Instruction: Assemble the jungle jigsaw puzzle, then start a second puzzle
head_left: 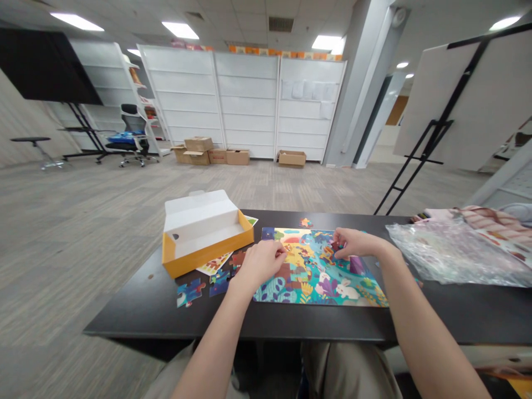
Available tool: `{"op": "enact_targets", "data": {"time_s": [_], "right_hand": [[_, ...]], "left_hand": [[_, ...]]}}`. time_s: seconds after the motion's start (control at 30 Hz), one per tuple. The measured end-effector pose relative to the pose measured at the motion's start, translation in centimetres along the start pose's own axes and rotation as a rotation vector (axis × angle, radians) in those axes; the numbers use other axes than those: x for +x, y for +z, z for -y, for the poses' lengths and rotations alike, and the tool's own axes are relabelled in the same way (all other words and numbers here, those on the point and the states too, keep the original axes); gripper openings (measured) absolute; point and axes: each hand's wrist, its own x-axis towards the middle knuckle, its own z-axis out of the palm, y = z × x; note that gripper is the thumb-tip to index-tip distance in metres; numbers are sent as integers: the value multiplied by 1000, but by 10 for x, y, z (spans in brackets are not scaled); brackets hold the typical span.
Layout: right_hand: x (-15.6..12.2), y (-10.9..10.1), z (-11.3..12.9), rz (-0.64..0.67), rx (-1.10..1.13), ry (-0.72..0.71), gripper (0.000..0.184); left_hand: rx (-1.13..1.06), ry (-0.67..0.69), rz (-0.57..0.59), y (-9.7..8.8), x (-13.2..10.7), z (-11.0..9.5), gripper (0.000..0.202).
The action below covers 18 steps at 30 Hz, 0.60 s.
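A colourful animal jigsaw puzzle [299, 296] lies flat on the black table, with white rabbits near its lower edge. My left hand [262, 261] rests over its left part, thumb and fingers drawn together; anything between them is hidden. Over the upper right part, my right hand [357, 244] is closed in a pinch on a small dark reddish puzzle piece. Loose blue puzzle pieces [191, 292] lie to the left of my left hand. An orange puzzle piece [306, 222] sits just beyond the puzzle's far edge.
An opened yellow box [208, 249] with a white inside stands at the table's left, partly over printed sheets. Clear plastic packaging [453, 255] lies at the right. Beyond the table are cardboard boxes [292, 159], an office chair [132, 133] and a whiteboard stand [432, 138].
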Motion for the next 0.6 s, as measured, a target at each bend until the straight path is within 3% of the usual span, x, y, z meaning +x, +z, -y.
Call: {"op": "enact_targets", "data": {"time_s": [0.1,0.23,0.37,0.47,0.6], "right_hand": [[-3,-6,3,-3,201,-91,37],[-3,-2,25,-23,454,-341,39],[2,17,54,176,492,-513,35],[6,31,64,268,488,-542,31],[11,39,66,258,444,-520,30]], "left_hand": [[-76,19,-23,3,1,2,22],[-201,52,-37,5,1,3,22],[-339,78,5,9,0,6,24],[-375,84,50,12,-2,9,24],[-354,76,112,13,-4,10,20]]}}
